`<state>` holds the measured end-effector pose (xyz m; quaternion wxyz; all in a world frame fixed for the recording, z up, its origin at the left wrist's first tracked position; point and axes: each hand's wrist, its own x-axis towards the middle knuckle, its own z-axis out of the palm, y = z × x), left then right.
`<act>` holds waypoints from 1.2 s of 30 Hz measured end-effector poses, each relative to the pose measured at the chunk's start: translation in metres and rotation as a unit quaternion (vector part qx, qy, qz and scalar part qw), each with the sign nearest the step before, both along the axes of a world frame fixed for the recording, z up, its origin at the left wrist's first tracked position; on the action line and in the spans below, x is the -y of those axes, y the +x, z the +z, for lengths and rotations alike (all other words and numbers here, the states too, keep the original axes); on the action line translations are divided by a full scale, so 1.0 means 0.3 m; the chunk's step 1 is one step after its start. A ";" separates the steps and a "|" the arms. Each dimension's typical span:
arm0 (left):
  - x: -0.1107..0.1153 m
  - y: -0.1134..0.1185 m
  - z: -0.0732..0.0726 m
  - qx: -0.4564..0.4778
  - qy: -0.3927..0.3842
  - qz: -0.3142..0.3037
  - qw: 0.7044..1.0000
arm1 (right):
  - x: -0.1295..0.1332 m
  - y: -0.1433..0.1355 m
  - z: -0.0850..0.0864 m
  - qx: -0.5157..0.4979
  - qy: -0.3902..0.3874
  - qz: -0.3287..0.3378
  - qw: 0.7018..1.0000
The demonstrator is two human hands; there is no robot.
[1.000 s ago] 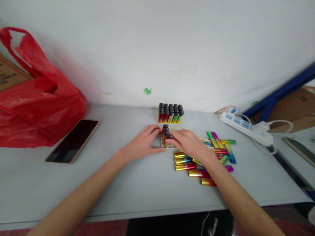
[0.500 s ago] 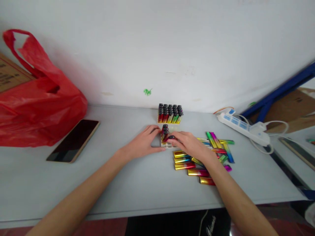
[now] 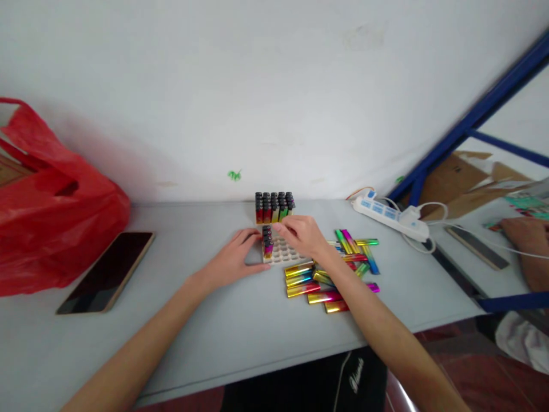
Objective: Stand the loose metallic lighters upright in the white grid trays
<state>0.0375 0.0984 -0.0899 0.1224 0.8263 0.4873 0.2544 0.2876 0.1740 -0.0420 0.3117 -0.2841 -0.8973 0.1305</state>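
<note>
My left hand [image 3: 235, 256] grips the left side of a pale tray with round holes [image 3: 283, 250], thumb at its near corner and fingers at the far left. A short row of black-topped lighters [image 3: 268, 245] stands upright along the tray's left edge, the nearest one purple and yellow. Above the tray's far part, my right hand [image 3: 302, 234] is closed, fingers curled and thumb pointing left. No lighter shows in it. A loose pile of shiny coloured lighters [image 3: 303, 290] lies at the right, partly under my right forearm.
A full block of upright lighters [image 3: 274, 210] stands behind the tray near the wall. At the left lie a phone [image 3: 107, 272] and a red plastic bag [image 3: 64, 217]. A power strip [image 3: 390, 217] with cables lies at the right, and another person's hand [image 3: 525, 237] is beyond.
My right hand has let go of a lighter, which now stands in the tray's left row, and has risen. The view has turned to the right.
</note>
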 end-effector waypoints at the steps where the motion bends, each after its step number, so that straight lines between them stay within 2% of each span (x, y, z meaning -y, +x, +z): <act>1: 0.000 -0.002 0.000 -0.001 0.003 0.001 1.000 | -0.013 -0.005 0.005 -0.004 0.002 -0.010 1.000; 5: 0.003 -0.006 0.000 -0.001 0.010 0.004 1.000 | -0.054 0.007 0.049 -0.053 0.006 -0.042 0.998; 8: 0.005 -0.009 -0.003 -0.005 0.011 0.001 1.000 | -0.045 0.084 0.135 -0.144 0.033 -0.063 0.987; 12: 0.003 -0.014 -0.011 -0.010 0.025 0.004 1.000 | 0.060 0.278 0.274 -0.220 0.107 -0.147 0.958; 14: 0.002 -0.016 -0.014 -0.014 0.029 0.006 0.999 | 0.145 0.391 0.306 -0.226 0.123 -0.203 0.945; 15: 0.002 -0.017 -0.015 -0.015 0.029 0.006 0.999 | 0.190 0.447 0.304 -0.204 0.118 -0.230 0.944; 17: 0.000 -0.019 -0.019 -0.012 0.029 0.007 0.999 | 0.276 0.551 0.260 -0.117 0.094 -0.233 0.961; 20: -0.003 -0.020 -0.025 -0.006 0.031 0.008 0.999 | 0.381 0.682 0.110 0.010 -0.036 -0.231 0.972; 23: -0.006 -0.020 -0.030 -0.001 0.034 0.008 0.999 | 0.455 0.769 -0.060 0.041 -0.090 -0.234 0.967; 26: -0.004 -0.018 -0.029 -0.007 0.033 0.011 0.999 | 0.499 0.798 -0.166 0.045 -0.130 -0.249 0.959; 28: -0.003 -0.016 -0.026 -0.017 0.032 0.014 0.999 | 0.507 0.792 -0.193 0.029 -0.140 -0.271 0.952; 32: -0.007 -0.017 -0.024 -0.010 0.042 0.011 0.999 | 0.479 0.771 -0.187 -0.037 -0.183 -0.272 0.944; 34: -0.011 -0.019 -0.024 -0.005 0.044 0.008 0.999 | 0.449 0.764 -0.181 -0.102 -0.213 -0.269 0.934; 36: -0.014 -0.020 -0.023 -0.004 0.042 0.005 0.999 | 0.407 0.750 -0.178 -0.189 -0.239 -0.279 0.910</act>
